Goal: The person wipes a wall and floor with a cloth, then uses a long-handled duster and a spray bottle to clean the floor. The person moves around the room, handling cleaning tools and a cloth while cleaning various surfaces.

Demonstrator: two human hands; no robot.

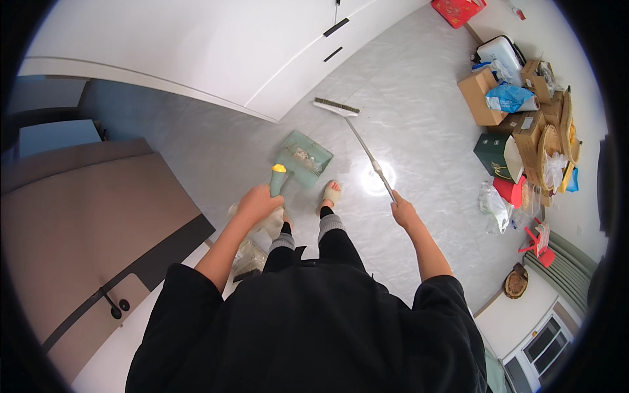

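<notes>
My left hand grips the upright green handle of a long-handled dustpan; the handle's tip is yellow. The dustpan rests on the floor ahead of my feet, with pale debris inside its tray. Below the same hand hangs a crumpled off-white cloth or bag; I cannot tell how it is held. My right hand is closed around the grey pole of a floor brush. Its white head with dark bristles lies on the floor beyond the dustpan, apart from it, near a cabinet corner.
A white cabinet stands ahead on the left. To the left is a brown panelled piece of furniture. Cardboard boxes, a suitcase, bags and baskets crowd the right wall, with a red stool nearer. A clear plastic bag lies by my left leg.
</notes>
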